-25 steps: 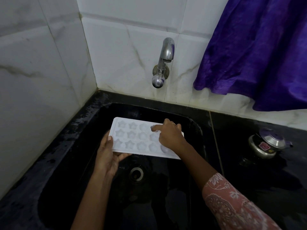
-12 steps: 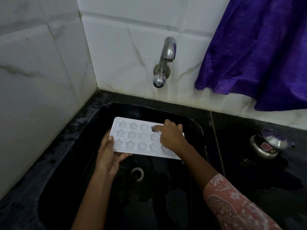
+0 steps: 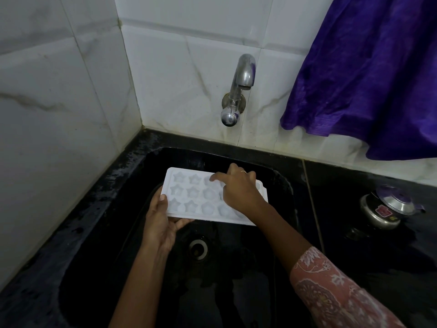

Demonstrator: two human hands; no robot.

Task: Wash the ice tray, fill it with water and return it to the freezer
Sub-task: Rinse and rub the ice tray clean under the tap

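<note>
A white ice tray (image 3: pixel 189 200) with star and round moulds is held level over the black sink (image 3: pixel 279 181). My left hand (image 3: pixel 162 223) grips its near left corner, thumb on the rim and fingers underneath. My right hand (image 3: pixel 238 189) lies over the tray's right half, index finger stretched out and touching a mould in the far row; that hand hides the right-side moulds. The steel tap (image 3: pixel 238 88) sticks out of the wall above the tray, and no water runs from it.
The sink's drain (image 3: pixel 198 248) lies below the tray. A steel pot with a lid (image 3: pixel 387 209) stands on the wet black counter at the right. A purple cloth (image 3: pixel 369 74) hangs over the tiled wall at the upper right. White tiled walls close the left and back.
My right index finger has slid slightly left along the far row of moulds. The tray and my left hand have stayed almost still.
</note>
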